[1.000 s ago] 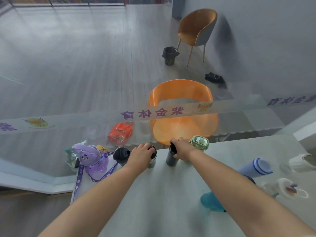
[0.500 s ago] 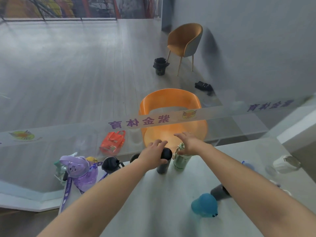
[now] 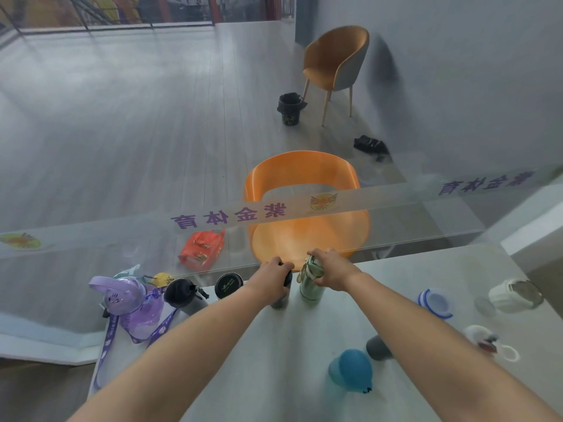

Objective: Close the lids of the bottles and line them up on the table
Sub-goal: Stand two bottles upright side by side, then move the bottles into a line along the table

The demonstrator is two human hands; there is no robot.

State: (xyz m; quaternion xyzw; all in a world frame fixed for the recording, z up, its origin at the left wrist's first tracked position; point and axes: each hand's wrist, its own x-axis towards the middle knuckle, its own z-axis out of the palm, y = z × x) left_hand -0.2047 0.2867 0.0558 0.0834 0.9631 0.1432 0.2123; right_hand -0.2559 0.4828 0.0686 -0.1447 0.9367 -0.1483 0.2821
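Several bottles stand in a row at the far edge of the white table (image 3: 274, 360): a purple bottle (image 3: 134, 306) with a strap, a black-capped grey bottle (image 3: 185, 296), a dark tumbler (image 3: 228, 286), a slim black bottle (image 3: 281, 295) and a pale green bottle (image 3: 310, 284). My left hand (image 3: 271, 277) is shut on the top of the slim black bottle. My right hand (image 3: 330, 271) grips the top of the green bottle. A blue-lidded bottle (image 3: 350, 371) and a grey bottle (image 3: 377, 347) sit near my right forearm.
At the right lie a white bottle with blue rings (image 3: 435, 303), a white cup (image 3: 515, 295) and a white lid with a ring (image 3: 490, 342). A glass panel (image 3: 91, 245) borders the table's far edge. Beyond it are an orange chair (image 3: 304, 208) and an orange bag (image 3: 202, 248).
My left hand moved from the dark tumbler to the slim black bottle. My right hand left the black bottle and took hold of the green bottle. The camera view shifted.
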